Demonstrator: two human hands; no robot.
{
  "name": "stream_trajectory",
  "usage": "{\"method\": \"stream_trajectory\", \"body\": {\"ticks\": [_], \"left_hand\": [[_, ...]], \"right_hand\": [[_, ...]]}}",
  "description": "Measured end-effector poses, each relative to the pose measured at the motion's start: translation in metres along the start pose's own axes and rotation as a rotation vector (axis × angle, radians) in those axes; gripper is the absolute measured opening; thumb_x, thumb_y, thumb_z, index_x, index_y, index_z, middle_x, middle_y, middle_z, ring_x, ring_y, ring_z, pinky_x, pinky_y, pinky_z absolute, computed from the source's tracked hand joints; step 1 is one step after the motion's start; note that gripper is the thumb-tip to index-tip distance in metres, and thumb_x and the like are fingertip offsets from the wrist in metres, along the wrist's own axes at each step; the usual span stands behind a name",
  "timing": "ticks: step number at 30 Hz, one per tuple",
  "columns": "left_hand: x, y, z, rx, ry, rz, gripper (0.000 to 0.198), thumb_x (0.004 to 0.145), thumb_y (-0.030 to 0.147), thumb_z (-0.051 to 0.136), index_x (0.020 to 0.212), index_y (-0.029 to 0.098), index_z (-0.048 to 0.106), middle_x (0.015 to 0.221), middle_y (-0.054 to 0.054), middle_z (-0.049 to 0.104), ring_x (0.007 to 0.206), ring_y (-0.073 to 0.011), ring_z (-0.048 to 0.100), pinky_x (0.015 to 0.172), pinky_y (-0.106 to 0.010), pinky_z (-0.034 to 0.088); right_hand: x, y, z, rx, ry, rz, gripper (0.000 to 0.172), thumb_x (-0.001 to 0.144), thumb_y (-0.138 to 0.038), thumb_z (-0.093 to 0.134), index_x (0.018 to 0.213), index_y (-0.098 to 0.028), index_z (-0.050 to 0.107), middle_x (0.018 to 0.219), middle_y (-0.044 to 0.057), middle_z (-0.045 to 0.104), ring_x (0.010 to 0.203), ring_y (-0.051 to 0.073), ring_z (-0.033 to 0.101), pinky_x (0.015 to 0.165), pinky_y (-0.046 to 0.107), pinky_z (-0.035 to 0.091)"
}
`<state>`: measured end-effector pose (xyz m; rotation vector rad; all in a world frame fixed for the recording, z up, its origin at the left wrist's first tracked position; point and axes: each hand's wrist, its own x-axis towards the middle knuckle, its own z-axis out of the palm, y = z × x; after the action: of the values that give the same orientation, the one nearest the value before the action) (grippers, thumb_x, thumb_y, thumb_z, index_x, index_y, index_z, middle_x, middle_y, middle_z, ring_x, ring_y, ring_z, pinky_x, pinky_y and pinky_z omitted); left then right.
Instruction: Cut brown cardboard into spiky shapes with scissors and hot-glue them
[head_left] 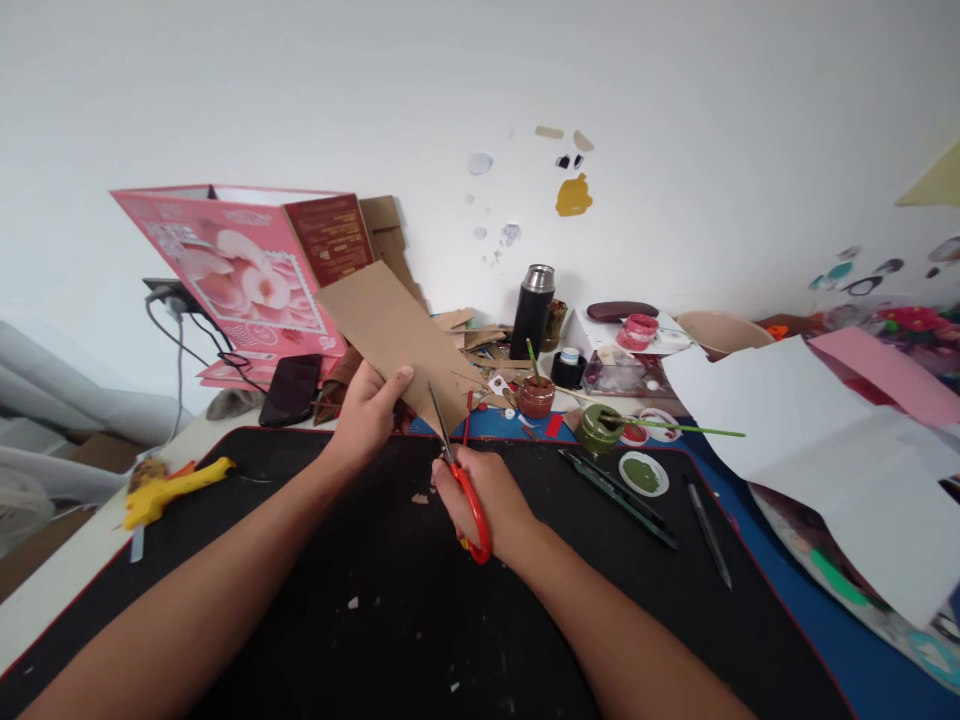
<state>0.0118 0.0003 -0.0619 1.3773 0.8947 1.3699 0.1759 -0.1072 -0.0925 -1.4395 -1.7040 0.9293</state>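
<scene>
My left hand [369,408] grips a flat piece of brown cardboard [397,325] by its lower edge, thumb on the near face and the other fingers behind it. The cardboard is held tilted above the far part of the black mat [315,590]. In my right hand [491,500] is a pair of scissors [474,508] with red handles, my fingers wrapped round the loops. The blades point up and away, and one lies across the near face of the cardboard close to its lower right corner. The other blade is mostly hidden behind the cardboard.
A pink box [247,275] and a black phone [291,390] are at the back left. A yellow glue gun [176,490] lies on the left edge. Behind stands a black flask [532,315]. Rightward are a green paint jar [598,430], pens [622,500] and white paper [817,450].
</scene>
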Motion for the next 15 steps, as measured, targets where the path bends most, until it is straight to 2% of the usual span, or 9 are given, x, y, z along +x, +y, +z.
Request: {"method": "stream_trajectory", "body": {"ticks": [4, 9, 12, 15], "left_hand": [[0.001, 0.0, 0.0, 0.006, 0.036, 0.022, 0.037, 0.09, 0.048, 0.083, 0.097, 0.024, 0.056, 0.059, 0.006, 0.061, 0.033, -0.0111, 0.051, 0.031, -0.023, 0.038], [0.02, 0.011, -0.019, -0.071, 0.354, 0.149, 0.031, 0.088, 0.041, 0.08, 0.095, 0.025, 0.054, 0.054, 0.01, 0.055, 0.032, -0.009, 0.045, 0.032, -0.022, 0.035], [0.034, 0.024, -0.035, -0.102, 0.421, 0.192, 0.03, 0.082, 0.04, 0.08, 0.093, 0.026, 0.057, 0.053, 0.01, 0.055, 0.033, -0.0093, 0.043, 0.032, -0.022, 0.034], [0.039, 0.034, -0.041, -0.126, 0.424, 0.195, 0.032, 0.077, 0.041, 0.082, 0.087, 0.026, 0.055, 0.051, 0.01, 0.052, 0.032, -0.009, 0.04, 0.031, -0.022, 0.028]], "right_hand": [[-0.001, 0.0, -0.001, 0.043, -0.036, -0.026, 0.02, 0.108, -0.033, 0.059, 0.095, -0.022, 0.07, 0.059, -0.001, 0.066, 0.044, 0.015, 0.061, 0.048, 0.023, 0.041], [-0.006, -0.005, -0.001, 0.011, -0.082, -0.099, 0.015, 0.105, -0.029, 0.061, 0.097, -0.022, 0.071, 0.062, -0.001, 0.069, 0.048, 0.016, 0.065, 0.052, 0.023, 0.044], [-0.009, -0.004, 0.002, 0.114, -0.132, -0.041, 0.016, 0.105, -0.033, 0.062, 0.097, -0.022, 0.07, 0.064, -0.001, 0.07, 0.045, 0.014, 0.064, 0.048, 0.022, 0.044], [-0.008, 0.0, 0.006, 0.244, -0.129, 0.026, 0.022, 0.104, -0.041, 0.062, 0.096, -0.022, 0.067, 0.058, -0.004, 0.062, 0.044, 0.015, 0.062, 0.047, 0.021, 0.047]]}}
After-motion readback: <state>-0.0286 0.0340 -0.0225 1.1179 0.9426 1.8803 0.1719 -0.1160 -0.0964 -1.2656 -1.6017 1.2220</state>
